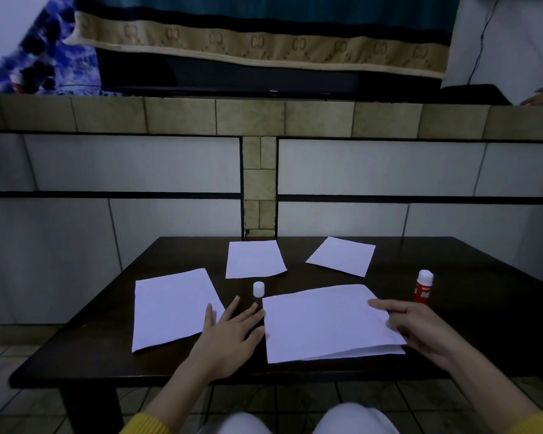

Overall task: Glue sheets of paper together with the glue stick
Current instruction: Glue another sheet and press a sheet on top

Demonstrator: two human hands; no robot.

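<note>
Fingers: straight and spread on the left hand [232,332], lying flat on the dark table [76,355] in the gap between two sheets, holding nothing; the fingertips of the right hand [417,327] press on the right edge of the nearest stack, forefinger stretched out to the left, the other fingers lightly bent on the paper.
Near stack: two-layer stack of paper [323,324] right in front of the person, long side running left to right, a lower layer peeking out along the front edge.
Left sheet: single sheet [173,308] just left of the left hand, long side running away from the person, tilted a little; the thumb lies over its right edge.
Cap: small white cap [258,289] upright on the table just beyond the left fingertips, between the near stack and a far sheet.
Glue stick: red glue stick [423,287] standing upright, uncapped, white tip up, just beyond the right hand, at the far right of the papers.
Far sheets: middle far sheet [254,259] and right far sheet [342,255], the right one turned at an angle.
Count: four paper spots, one glue stick, one cap, two hands.
Beyond: tiled wall [123,164] behind the table, patterned cloth [257,42] hanging above.
</note>
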